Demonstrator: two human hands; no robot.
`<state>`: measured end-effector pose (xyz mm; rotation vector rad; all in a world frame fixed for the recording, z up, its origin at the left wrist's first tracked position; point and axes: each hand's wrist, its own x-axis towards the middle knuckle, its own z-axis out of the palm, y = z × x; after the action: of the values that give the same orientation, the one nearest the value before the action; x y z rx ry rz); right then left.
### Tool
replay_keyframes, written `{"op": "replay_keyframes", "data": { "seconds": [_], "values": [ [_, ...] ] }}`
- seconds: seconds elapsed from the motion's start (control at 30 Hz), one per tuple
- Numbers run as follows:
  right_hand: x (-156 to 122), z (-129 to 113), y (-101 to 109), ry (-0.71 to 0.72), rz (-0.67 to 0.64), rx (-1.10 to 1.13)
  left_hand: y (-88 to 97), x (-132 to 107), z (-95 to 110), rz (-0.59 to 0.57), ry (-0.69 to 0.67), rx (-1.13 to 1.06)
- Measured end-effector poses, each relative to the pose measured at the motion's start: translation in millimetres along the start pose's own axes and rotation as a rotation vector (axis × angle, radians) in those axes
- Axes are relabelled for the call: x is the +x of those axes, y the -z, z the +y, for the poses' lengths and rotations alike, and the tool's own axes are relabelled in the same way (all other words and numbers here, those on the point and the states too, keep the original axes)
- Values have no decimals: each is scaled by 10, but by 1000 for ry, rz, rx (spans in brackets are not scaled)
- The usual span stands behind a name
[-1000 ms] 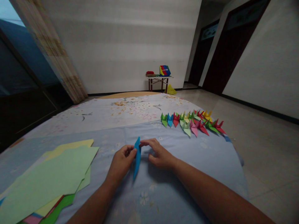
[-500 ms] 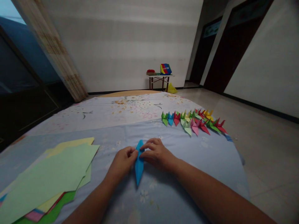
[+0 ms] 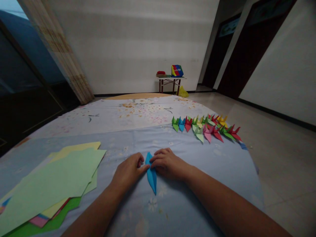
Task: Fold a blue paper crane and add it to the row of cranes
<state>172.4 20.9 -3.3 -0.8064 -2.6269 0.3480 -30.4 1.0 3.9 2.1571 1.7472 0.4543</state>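
Observation:
A narrow blue folded paper (image 3: 152, 179), pointed at its near end, lies between my two hands on the light blue tablecloth (image 3: 187, 210). My left hand (image 3: 130, 169) is at its left side, fingers curled, with the thumb touching the paper's edge. From the right, my right hand (image 3: 169, 163) has its fingers closed on the upper half of the paper, covering part of it. The near tip of the paper slants a little to the right.
Colored paper sheets (image 3: 56, 179) lie stacked loosely at the left, pale green on top. Several folded paper cranes (image 3: 207, 130) stand in rows at the right rear. Beyond the table, a small stand (image 3: 170, 78) bears a colorful bag (image 3: 177, 70).
The blue paper has turned slightly, its near tip swinging right. My left fingers have loosened from it, leaving the thumb at its edge. The camera view has shifted slightly.

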Motion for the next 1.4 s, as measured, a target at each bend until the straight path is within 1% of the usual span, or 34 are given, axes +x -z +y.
{"op": "replay_keyframes", "data": {
  "seconds": [0.07,0.13,0.2,0.27,0.37,0.5,0.67,0.93,1.0,1.17,1.4],
  "values": [
    [-3,-6,5,13,11,-26,-4,19,-43,53,-134,-41],
    [-3,-12,14,27,24,-60,2,36,-58,65,-289,-52],
    [-1,-17,28,31,23,-89,15,44,-49,12,-399,-22],
    [3,-20,42,23,5,-103,33,42,-31,-62,-448,15],
    [7,-13,56,4,-25,-97,72,24,-24,-134,-449,20],
    [4,3,60,-24,-33,-67,141,-10,-44,-163,-433,-9],
    [1,23,38,-78,-13,-43,175,-40,-34,-148,-428,-13],
    [3,45,22,-106,13,1,182,-27,-31,-153,-469,-3],
    [-5,39,23,-105,29,10,173,-19,-45,-148,-466,10],
    [-18,28,15,-52,43,9,154,-31,-44,-129,-482,70],
    [-4,53,7,-74,25,38,136,-86,-19,-98,-523,130]
  ]
}}
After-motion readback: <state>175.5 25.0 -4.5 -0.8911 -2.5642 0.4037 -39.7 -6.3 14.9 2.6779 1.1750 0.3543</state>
